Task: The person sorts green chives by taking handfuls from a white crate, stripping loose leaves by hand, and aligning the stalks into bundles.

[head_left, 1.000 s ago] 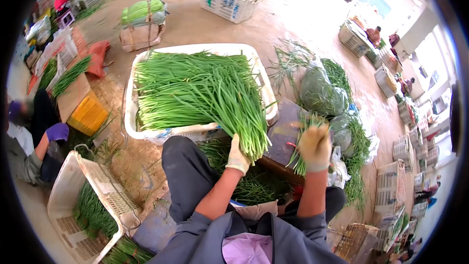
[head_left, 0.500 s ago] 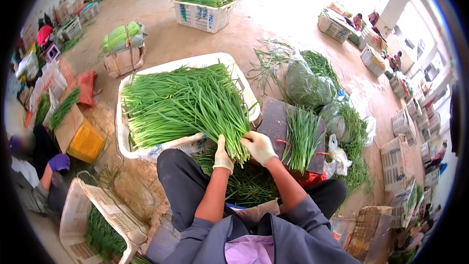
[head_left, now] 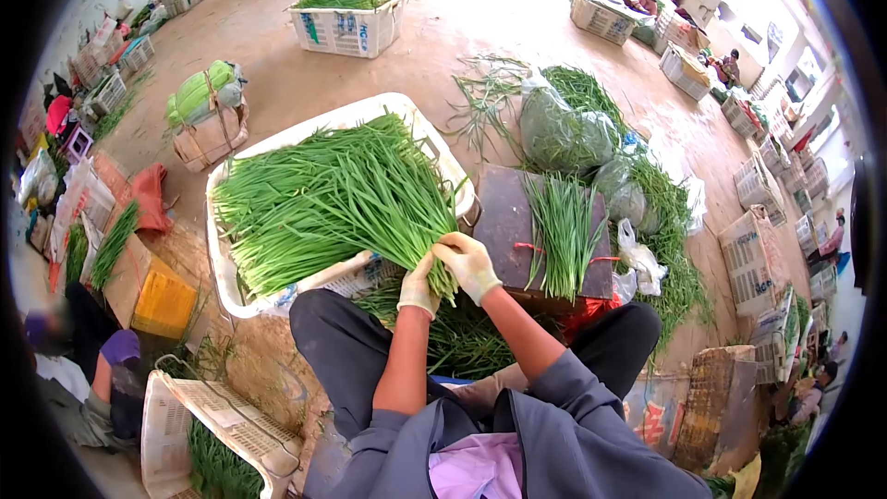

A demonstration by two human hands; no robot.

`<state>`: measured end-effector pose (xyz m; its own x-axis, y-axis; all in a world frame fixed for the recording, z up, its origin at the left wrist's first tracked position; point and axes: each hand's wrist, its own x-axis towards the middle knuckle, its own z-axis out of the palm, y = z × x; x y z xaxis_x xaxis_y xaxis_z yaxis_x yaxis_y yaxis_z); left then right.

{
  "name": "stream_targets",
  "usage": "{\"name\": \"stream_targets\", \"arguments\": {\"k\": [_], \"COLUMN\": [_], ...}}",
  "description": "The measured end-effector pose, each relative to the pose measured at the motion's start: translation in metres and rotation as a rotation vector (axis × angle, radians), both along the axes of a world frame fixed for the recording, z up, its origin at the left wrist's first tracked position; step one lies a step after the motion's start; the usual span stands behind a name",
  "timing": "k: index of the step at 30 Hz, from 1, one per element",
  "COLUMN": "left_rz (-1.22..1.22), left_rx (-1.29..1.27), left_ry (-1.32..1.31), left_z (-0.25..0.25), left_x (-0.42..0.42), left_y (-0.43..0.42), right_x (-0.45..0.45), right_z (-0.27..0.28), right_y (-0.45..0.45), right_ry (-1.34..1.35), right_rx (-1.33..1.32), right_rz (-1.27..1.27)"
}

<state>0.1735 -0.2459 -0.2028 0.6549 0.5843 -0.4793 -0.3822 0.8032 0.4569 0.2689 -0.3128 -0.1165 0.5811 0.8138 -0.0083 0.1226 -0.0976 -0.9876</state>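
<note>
Both of my hands wear pale gloves. My left hand [head_left: 419,288] is closed around the stem ends of a bunch of green stalks [head_left: 393,212], whose leaves lie over the heap in the white crate [head_left: 222,263]. My right hand [head_left: 468,265] is closed on the same stem ends from the right, touching my left hand. To the right, a smaller bunch [head_left: 565,231] lies on a dark board [head_left: 496,212], across a red tie [head_left: 605,259].
Loose greens and plastic bags [head_left: 564,129] lie to the right. A tilted crate [head_left: 231,416] stands lower left, near a co-worker's purple-gloved hand [head_left: 120,346] and a yellow-sided box [head_left: 164,300]. A wrapped bundle [head_left: 208,111] and another filled crate [head_left: 351,32] stand beyond.
My right hand has moved left from above the small bunch to the stem ends at my left hand. The view has shifted, so the surroundings appear displaced.
</note>
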Motion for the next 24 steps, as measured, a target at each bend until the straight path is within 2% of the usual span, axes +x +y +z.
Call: {"name": "stream_targets", "arguments": {"k": [1,2,4,5,6,7,8,10,12,14,16,18,19,20,21,22,24], "left_rz": [0.048,0.032,0.064,0.063,0.082,0.096,0.09,0.121,0.083,0.096,0.063,0.106,0.106,0.089,0.04,-0.011,-0.063], "left_rx": [0.002,0.095,0.091,0.087,0.063,0.039,0.004,-0.045,-0.026,-0.02,0.014,-0.005,-0.012,0.006,-0.026,-0.064,-0.144], "left_ry": [-0.102,0.069,0.098,0.101,0.029,-0.046,-0.03,-0.083,-0.023,-0.001,-0.002,0.022,0.036,-0.033,-0.178,-0.321,-0.651], "left_z": [0.002,0.021,0.021,0.016,0.009,0.005,0.009,0.01,0.014,0.017,0.018,0.011,0.007,0.008,0.012,0.013,0.0], "left_x": [-0.001,-0.004,-0.004,-0.004,-0.003,-0.002,-0.004,-0.002,-0.004,-0.002,-0.002,0.001,0.0,-0.004,-0.006,-0.009,-0.012], "left_y": [0.0,-0.004,-0.006,-0.005,-0.004,-0.003,-0.003,-0.002,-0.004,-0.006,-0.007,-0.003,-0.002,-0.003,-0.002,-0.003,-0.005], "right_x": [-0.007,-0.016,-0.017,-0.014,-0.005,0.0,0.021,0.048,0.061,0.061,0.058,0.036,0.026,0.016,-0.011,-0.024,-0.053], "right_z": [0.022,0.039,0.046,0.048,0.042,0.046,0.015,0.001,0.011,0.005,-0.022,-0.009,-0.024,-0.041,-0.013,-0.033,-0.041], "right_y": [-0.015,-0.033,-0.077,-0.1,-0.12,-0.133,-0.147,-0.145,-0.118,-0.075,-0.029,0.0,0.013,0.023,0.015,0.017,0.012], "right_ry": [0.171,0.403,0.56,0.416,0.323,0.287,-0.073,-0.849,-0.025,-0.46,-0.537,-0.371,-0.44,-0.511,-0.686,-1.002,-1.058], "right_rx": [0.072,0.155,0.31,0.254,0.026,-0.319,-0.52,-0.89,-0.476,-0.281,-0.337,-0.502,-0.456,-0.416,-0.407,-0.298,-0.268], "right_rz": [-0.013,-0.091,-0.008,0.139,0.33,0.478,0.81,0.948,0.173,-0.057,-0.052,0.116,0.15,0.188,0.129,0.1,0.048]}}
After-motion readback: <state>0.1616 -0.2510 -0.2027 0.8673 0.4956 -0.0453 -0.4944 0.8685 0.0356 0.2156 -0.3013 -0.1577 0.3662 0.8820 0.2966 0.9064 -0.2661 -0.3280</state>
